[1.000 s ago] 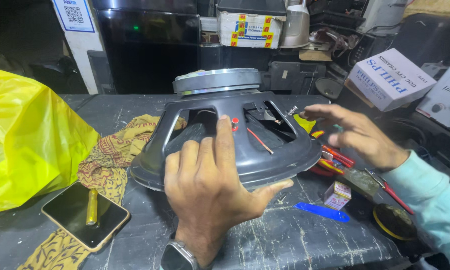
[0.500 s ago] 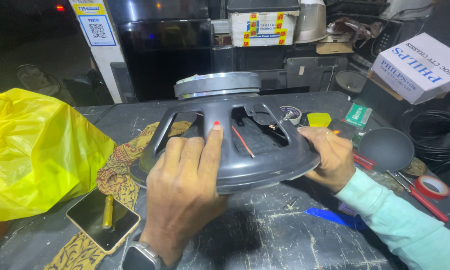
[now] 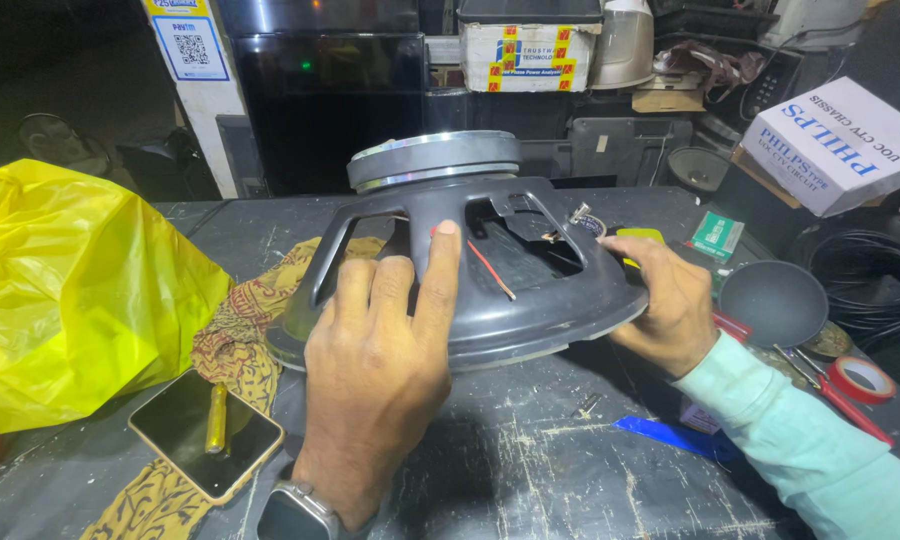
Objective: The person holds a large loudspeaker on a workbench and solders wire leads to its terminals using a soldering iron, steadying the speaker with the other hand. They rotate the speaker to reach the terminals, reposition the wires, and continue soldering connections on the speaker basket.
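Scratched dark worktable [image 3: 530,470] | black cabinet [image 3: 330,110] behind | cluttered shelves [image 3: 690,80] | dim light

The speaker [image 3: 470,260] hides the right hand's [image 3: 670,300] fingertips.

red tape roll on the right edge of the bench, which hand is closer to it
Right. The right hand, gripping the speaker frame rim, lies just left of the red tape roll. The left hand rests on the frame's near side, much farther left.
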